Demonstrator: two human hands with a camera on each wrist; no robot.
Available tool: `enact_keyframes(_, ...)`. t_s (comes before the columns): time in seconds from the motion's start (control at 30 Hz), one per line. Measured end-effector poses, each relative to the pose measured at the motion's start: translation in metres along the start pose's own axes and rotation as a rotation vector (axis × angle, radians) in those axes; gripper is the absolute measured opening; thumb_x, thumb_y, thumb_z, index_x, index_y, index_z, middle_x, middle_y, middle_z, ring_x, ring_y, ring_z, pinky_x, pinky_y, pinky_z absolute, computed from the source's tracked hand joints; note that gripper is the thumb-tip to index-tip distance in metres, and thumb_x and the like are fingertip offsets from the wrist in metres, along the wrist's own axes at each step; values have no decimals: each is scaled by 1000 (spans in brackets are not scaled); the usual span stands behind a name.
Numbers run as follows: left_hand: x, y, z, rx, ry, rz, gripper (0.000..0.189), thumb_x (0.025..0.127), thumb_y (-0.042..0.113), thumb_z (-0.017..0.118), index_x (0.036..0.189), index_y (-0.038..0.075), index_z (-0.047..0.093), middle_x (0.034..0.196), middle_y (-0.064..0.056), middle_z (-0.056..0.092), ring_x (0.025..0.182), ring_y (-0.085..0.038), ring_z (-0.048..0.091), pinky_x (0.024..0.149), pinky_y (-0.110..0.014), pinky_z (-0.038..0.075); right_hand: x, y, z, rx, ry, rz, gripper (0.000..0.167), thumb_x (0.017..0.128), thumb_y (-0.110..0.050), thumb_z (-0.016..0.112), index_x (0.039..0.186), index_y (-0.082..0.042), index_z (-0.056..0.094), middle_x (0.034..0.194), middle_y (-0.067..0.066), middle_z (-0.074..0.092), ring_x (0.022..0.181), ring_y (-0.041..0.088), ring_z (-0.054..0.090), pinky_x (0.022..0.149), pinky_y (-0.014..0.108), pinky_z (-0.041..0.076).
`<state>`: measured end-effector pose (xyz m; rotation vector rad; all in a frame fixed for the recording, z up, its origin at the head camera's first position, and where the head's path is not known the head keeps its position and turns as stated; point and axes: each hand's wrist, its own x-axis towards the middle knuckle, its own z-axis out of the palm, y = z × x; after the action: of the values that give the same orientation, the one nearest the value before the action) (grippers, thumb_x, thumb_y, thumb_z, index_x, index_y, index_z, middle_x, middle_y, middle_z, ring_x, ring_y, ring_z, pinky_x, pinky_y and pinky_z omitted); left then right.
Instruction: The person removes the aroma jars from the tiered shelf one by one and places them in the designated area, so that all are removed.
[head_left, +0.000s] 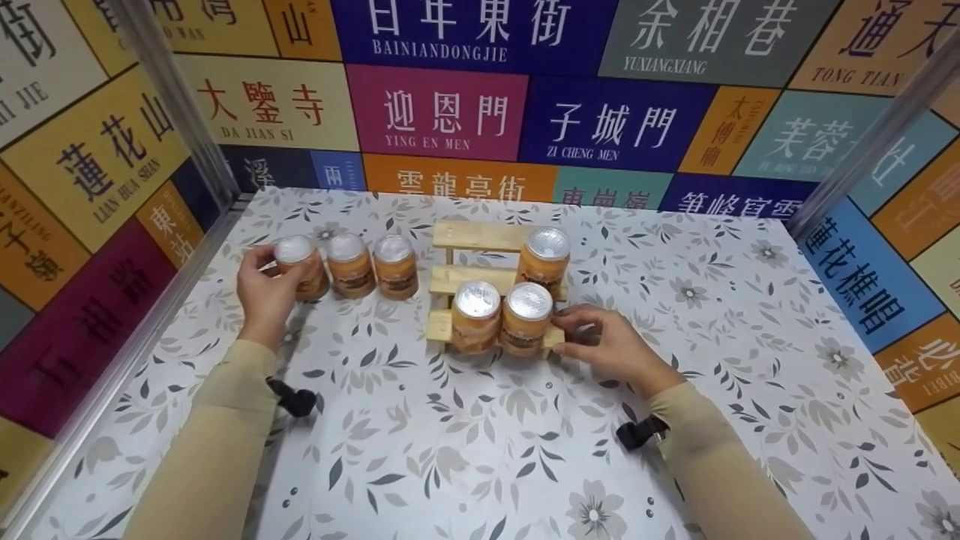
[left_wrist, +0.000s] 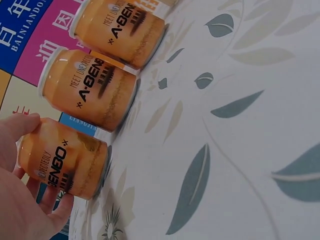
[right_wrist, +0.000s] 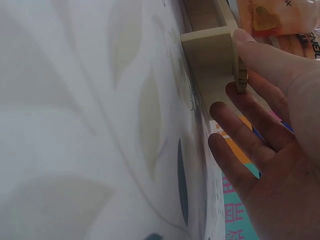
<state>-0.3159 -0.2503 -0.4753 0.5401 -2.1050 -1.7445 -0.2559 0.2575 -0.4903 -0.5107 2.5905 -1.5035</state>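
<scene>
We've the left grip (head_left: 267, 296) round a can (left_wrist: 75, 157) near the worktop's (head_left: 450, 427) left edge, label partly hidden! Right grip (head_left: 613, 346) spreads loosely at the stand's (head_left: 478, 235) right end, contact unclear.

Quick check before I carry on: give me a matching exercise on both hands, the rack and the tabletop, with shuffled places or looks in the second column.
Things:
1. Left hand
2. Right hand
3. Rack
4. Tabletop

Places or looks:
A. At the right end of the wooden steps
B. White with a leaf pattern
C. On the leftmost can of a row of three
D. Pale wood, with three cans on it

Pairs: 1-C, 2-A, 3-D, 4-B
</scene>
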Motion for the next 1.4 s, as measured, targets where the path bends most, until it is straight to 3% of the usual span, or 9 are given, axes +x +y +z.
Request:
enact_keyframes(0.37, -5, 2, -2, 73, -37, -5, 67, 93, 30, 78, 147, 10, 46, 151, -8, 49, 130, -21, 48, 102, -28, 47, 0, 1, -2, -36, 4, -12, 37, 81, -17, 89, 115, -10, 76, 131, 9, 67, 113, 27, 67, 97, 43, 58)
enact_keyframes(0.63, -3, 12, -10, 90, -54, -42, 78, 88, 39, 81, 155, 25, 43, 156, -3, 47, 133, -20, 47, 99, -29, 47, -1, 1, -1, -45, -4, -19, 39, 82, -18, 88, 117, -10, 75, 132, 10, 67, 113, 28, 67, 98, 45, 58)
enact_keyframes(0.87, -8, 35, -12, 33, 44, 47, 68, 88, 47, 80, 147, 28, 53, 151, 3, 52, 133, -15, 44, 104, -30, 42, 0, 1, -2, -45, -2, -26, 38, 82, -17, 88, 118, -11, 76, 131, 9, 67, 114, 29, 66, 98, 46, 58)
enact_keyframes(1.0, -15, 51, -6, -7, 79, 85, 62, 88, 47, 80, 143, 28, 56, 148, 6, 53, 133, -14, 44, 106, -30, 40, 0, 1, -1, -35, -1, -29, 38, 82, -16, 88, 118, -11, 76, 131, 9, 67, 114, 28, 66, 97, 44, 59)
enact_keyframes(1.2, -31, 61, 12, -21, 58, 180, 56, 89, 42, 80, 138, 23, 61, 143, 1, 57, 129, -15, 49, 108, -32, 40, 0, 4, -1, -33, 3, -44, 36, 83, -15, 88, 116, -10, 76, 127, 9, 70, 111, 26, 66, 94, 42, 59)
enact_keyframes(1.4, -47, 68, 30, -79, 19, 254, 49, 90, 30, 81, 133, 14, 64, 135, -5, 62, 122, -19, 53, 102, -29, 42, 1, 3, -1, -31, 2, -54, 36, 82, -13, 87, 116, -9, 75, 126, 10, 69, 111, 29, 67, 96, 45, 59)
